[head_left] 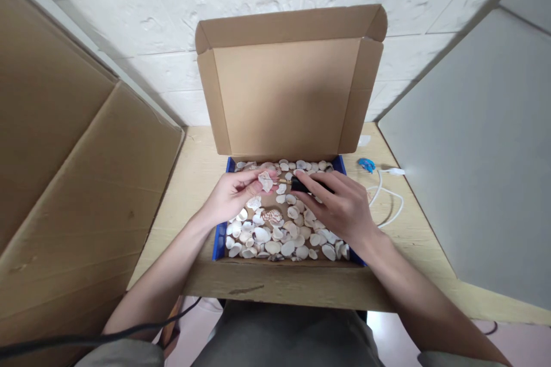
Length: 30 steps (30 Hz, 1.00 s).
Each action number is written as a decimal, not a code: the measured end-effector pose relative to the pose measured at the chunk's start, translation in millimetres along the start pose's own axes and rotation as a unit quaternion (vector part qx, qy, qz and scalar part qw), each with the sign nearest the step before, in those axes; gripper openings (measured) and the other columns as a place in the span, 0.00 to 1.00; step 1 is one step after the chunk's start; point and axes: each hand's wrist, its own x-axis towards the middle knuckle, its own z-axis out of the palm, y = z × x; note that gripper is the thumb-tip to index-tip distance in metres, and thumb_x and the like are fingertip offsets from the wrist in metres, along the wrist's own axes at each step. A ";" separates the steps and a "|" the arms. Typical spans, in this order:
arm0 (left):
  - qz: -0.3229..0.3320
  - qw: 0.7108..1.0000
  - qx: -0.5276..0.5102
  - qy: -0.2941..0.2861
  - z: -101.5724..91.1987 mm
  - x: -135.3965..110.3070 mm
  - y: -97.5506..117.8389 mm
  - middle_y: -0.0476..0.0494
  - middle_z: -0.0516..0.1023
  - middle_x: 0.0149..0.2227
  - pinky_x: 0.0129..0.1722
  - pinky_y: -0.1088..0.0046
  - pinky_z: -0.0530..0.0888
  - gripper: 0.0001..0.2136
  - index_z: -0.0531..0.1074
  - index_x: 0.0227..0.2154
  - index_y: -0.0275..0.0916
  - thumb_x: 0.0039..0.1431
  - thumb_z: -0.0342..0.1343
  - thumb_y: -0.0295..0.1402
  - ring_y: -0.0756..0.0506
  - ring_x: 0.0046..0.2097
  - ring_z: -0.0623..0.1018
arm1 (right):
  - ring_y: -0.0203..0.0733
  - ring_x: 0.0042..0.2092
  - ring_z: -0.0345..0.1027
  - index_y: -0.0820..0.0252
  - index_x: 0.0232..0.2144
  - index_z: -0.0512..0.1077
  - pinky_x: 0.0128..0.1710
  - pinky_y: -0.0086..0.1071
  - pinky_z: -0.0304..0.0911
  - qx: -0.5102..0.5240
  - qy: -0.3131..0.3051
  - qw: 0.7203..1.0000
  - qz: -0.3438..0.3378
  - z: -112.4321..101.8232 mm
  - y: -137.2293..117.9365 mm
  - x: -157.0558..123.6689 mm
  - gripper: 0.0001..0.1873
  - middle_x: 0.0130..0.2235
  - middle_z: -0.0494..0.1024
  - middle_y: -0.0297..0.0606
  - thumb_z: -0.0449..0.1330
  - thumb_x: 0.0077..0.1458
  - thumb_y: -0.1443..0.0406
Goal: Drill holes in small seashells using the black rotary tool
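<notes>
My left hand (241, 192) pinches a small white-pink shell (266, 182) between thumb and fingers, above the open cardboard box. In my right hand (342, 203) is a small black hand drill (301, 184) with a brass-coloured chuck. Its thin tip points left at the held shell; whether it touches I cannot tell. Below both hands, many loose white shells (262, 234) cover much of the box floor. A brown-striped spiral shell (272, 216) lies among them, under the gap between my hands. The far rows of shells are partly hidden by my fingers.
The box's lid (286, 97) stands raised at the back, near a white brick-pattern wall (258, 0). A blue object (367, 165) and a white cable (398, 206) lie on the wooden table (172, 206) at right. Cardboard (86, 183) and a grey panel (473, 143) flank the sides.
</notes>
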 end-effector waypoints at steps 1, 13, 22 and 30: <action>-0.004 1.000 0.003 -0.001 -0.2 -0.1 -0.2 0.38 0.80 0.47 0.45 0.66 0.78 0.16 0.76 0.47 0.35 0.59 0.57 0.38 0.42 0.45 0.81 | 0.37 0.34 0.70 0.58 0.47 0.73 0.34 0.31 0.64 0.003 0.000 1.000 -0.001 -0.1 -0.1 -0.1 0.17 0.36 0.79 0.38 0.63 0.55 0.62; 0.016 0.999 0.045 0.001 -0.8 0.9 1.5 0.40 0.83 0.41 0.43 0.68 0.79 0.14 0.79 0.42 0.36 0.57 0.59 0.39 0.43 0.40 0.82 | 0.37 0.34 0.68 0.61 0.45 0.74 0.35 0.31 0.64 -0.014 0.000 1.000 -0.027 -4.2 -0.1 2.7 0.15 0.35 0.78 0.38 0.63 0.55 0.63; 0.034 0.996 0.085 0.002 -2.4 0.8 0.5 0.40 0.82 0.42 0.43 0.68 0.79 0.11 0.79 0.41 0.37 0.57 0.59 0.34 0.43 0.42 0.82 | 0.34 0.31 0.69 0.61 0.45 0.73 0.29 0.28 0.61 -0.001 -0.030 0.999 -0.032 -4.0 0.9 1.3 0.15 0.32 0.79 0.35 0.60 0.57 0.60; 0.057 0.993 0.102 0.003 -1.5 1.0 1.1 0.40 0.83 0.41 0.43 0.70 0.79 0.11 0.79 0.41 0.36 0.55 0.61 0.31 0.43 0.42 0.82 | 0.32 0.28 0.67 0.61 0.43 0.73 0.25 0.28 0.57 -0.014 -0.033 0.997 -0.062 -8.7 3.4 4.9 0.14 0.30 0.79 0.32 0.60 0.58 0.60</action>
